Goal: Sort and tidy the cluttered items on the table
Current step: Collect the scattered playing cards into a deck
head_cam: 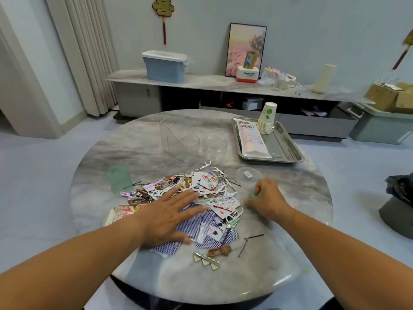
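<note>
The round grey marble-patterned table (156, 139) carries a mixed heap of blue-backed playing cards, white floss picks, hairpins and clips (201, 204) at its middle, and I judge the sorting barely begun: the clear ribbed plastic holder (178, 137) and clear round jar (214, 146) behind it look empty. My left hand (169, 215) lies flat, fingers spread, on the cards. My right hand (266, 198), beside the heap, pinches something small and pale green.
</note>
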